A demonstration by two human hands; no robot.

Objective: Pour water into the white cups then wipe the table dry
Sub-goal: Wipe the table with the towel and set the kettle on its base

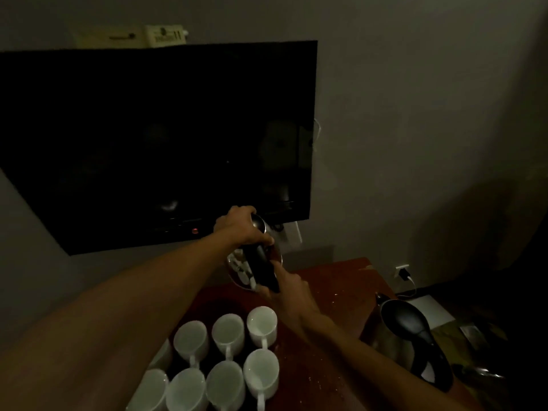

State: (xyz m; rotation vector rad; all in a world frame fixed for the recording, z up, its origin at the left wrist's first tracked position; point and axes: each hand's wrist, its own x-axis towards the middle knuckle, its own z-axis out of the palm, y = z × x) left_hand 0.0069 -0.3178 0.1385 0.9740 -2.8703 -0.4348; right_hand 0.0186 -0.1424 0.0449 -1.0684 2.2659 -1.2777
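At the left of the table, white cups stand in two close rows, handles toward the person. They are smooth, glazed and round-mouthed. The dim light hides whether most hold water, though the two rightmost seem to show a faint waterline, so the pouring looks at most partly done.

Beyond them, the left hand is closed over the top of a raised kettle, a shiny steel body with a black handle. The right hand grips that handle from below. The kettle is held over the far side of the table, well beyond the cups, and no stream is visible.

The table is dark reddish wood, speckled with pale flecks or droplets, so the wiping appears not yet done; no cloth is visible.

At the right edge stands a second kettle, brushed steel with a glossy black lid and handle.
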